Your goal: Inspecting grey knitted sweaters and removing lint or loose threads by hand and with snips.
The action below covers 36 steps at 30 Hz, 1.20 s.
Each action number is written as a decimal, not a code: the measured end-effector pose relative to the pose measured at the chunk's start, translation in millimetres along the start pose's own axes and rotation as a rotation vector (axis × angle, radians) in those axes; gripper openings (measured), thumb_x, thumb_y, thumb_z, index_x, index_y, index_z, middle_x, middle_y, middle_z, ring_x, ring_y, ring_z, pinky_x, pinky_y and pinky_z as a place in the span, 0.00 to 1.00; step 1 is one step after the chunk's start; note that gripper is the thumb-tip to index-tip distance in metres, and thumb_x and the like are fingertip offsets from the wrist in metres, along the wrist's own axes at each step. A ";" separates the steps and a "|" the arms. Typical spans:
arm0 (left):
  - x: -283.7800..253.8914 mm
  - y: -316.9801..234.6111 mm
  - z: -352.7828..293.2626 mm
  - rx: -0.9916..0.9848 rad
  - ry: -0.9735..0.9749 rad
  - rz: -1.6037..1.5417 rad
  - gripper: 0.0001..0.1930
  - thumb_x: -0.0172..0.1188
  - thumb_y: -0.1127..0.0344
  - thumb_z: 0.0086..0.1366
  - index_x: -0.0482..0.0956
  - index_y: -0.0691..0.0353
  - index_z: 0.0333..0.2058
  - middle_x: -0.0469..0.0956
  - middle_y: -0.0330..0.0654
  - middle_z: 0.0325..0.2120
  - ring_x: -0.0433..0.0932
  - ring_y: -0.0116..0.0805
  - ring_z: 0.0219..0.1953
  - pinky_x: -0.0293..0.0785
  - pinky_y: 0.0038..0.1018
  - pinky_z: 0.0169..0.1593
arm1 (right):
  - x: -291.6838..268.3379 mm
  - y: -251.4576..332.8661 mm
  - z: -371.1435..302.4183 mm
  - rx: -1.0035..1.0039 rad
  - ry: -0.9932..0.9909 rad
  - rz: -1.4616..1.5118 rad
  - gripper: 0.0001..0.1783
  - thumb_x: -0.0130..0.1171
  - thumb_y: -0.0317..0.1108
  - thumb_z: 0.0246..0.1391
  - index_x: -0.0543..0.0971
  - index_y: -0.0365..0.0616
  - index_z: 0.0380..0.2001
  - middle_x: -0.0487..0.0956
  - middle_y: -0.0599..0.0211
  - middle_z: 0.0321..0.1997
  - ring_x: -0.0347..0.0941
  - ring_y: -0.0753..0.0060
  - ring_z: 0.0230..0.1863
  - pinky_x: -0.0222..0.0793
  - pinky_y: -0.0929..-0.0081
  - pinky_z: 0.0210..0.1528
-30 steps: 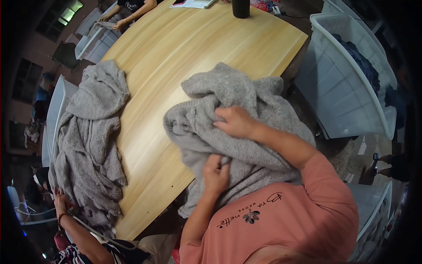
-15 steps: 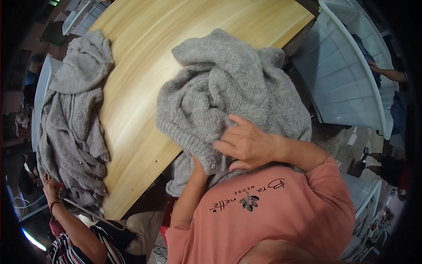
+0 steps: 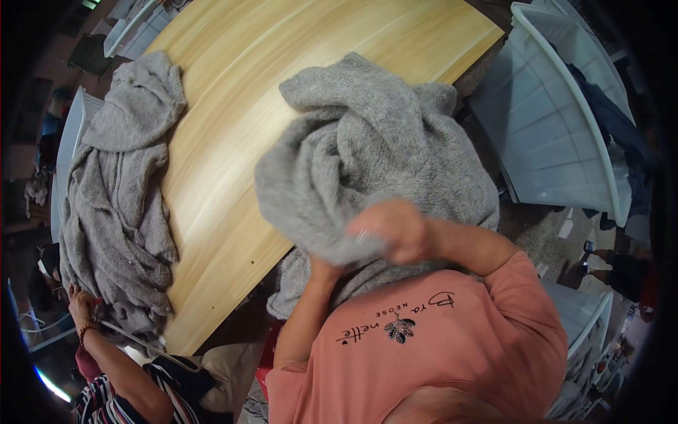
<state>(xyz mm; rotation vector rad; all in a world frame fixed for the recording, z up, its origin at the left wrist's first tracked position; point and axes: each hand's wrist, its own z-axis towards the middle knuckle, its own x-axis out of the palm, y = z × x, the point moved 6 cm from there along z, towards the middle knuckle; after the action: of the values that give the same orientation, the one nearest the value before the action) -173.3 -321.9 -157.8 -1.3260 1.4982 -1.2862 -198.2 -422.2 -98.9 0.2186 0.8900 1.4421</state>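
A grey knit garment [image 3: 395, 148] lies bunched on the wooden table [image 3: 233, 106] and hangs over its near edge towards me. My left hand [image 3: 326, 268] reaches in under the garment's near fold; knit covers its fingers. At that fold's edge is my right hand [image 3: 395, 230], blurred by motion, its fingers curled in against the knit. A small shiny spot on the fabric shows just left of it. The fold between both hands is blurred too.
More grey knitwear [image 3: 120, 191] is heaped along the table's left side. A co-worker's hand [image 3: 81, 307] touches its lower end. On the right stands a large pale plastic bin [image 3: 544, 120] with dark cloth in it; another pale bin [image 3: 579, 311] is at lower right.
My right hand has gone from spread fingers to a curled shape at the knit edge. The near fold has shifted over my left hand. At right, a person's arm has left the bin.
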 end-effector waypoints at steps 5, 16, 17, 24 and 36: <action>-121.6 -2.3 -19.1 0.186 -0.331 -0.055 0.08 0.50 0.78 0.52 0.75 0.67 0.31 0.75 0.39 0.26 0.72 0.23 0.29 0.68 0.19 0.33 | -122.3 -19.9 2.3 0.364 -0.696 -0.723 0.18 0.52 0.18 0.45 0.73 0.35 0.43 0.77 0.54 0.41 0.75 0.57 0.41 0.71 0.69 0.44; -69.0 -23.4 -13.2 0.123 -0.224 -0.217 0.05 0.58 0.79 0.52 0.75 0.69 0.30 0.74 0.38 0.29 0.71 0.22 0.28 0.68 0.18 0.34 | 16.3 17.8 18.5 -0.271 0.209 -0.231 0.09 0.55 0.28 0.37 0.75 0.40 0.27 0.74 0.66 0.31 0.68 0.73 0.23 0.61 0.76 0.23; -63.5 -17.8 -13.3 0.098 -0.144 -0.236 0.05 0.58 0.79 0.52 0.76 0.69 0.30 0.74 0.38 0.30 0.70 0.22 0.30 0.67 0.18 0.35 | 16.6 15.3 20.2 -0.257 0.204 -0.236 0.09 0.55 0.28 0.37 0.75 0.40 0.27 0.74 0.66 0.31 0.68 0.73 0.23 0.61 0.76 0.23; -56.4 -29.9 -18.3 0.218 0.033 -0.187 0.06 0.60 0.78 0.52 0.76 0.71 0.31 0.73 0.41 0.33 0.68 0.24 0.33 0.64 0.18 0.38 | 9.5 14.2 20.3 -0.335 -0.101 -0.379 0.09 0.56 0.27 0.38 0.75 0.38 0.27 0.74 0.64 0.31 0.68 0.74 0.21 0.58 0.79 0.19; -64.6 -29.3 -32.4 0.393 -0.052 0.138 0.07 0.58 0.81 0.52 0.76 0.70 0.32 0.76 0.44 0.31 0.72 0.28 0.32 0.68 0.20 0.35 | 14.2 -0.8 33.5 -0.085 -0.014 -0.110 0.08 0.56 0.25 0.36 0.73 0.39 0.26 0.76 0.57 0.34 0.72 0.61 0.27 0.66 0.70 0.23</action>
<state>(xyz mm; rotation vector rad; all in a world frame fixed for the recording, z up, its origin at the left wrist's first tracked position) -185.4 -250.9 -127.7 -0.9765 1.2011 -1.3607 -177.9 -396.9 -82.4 0.1148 0.8151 1.3707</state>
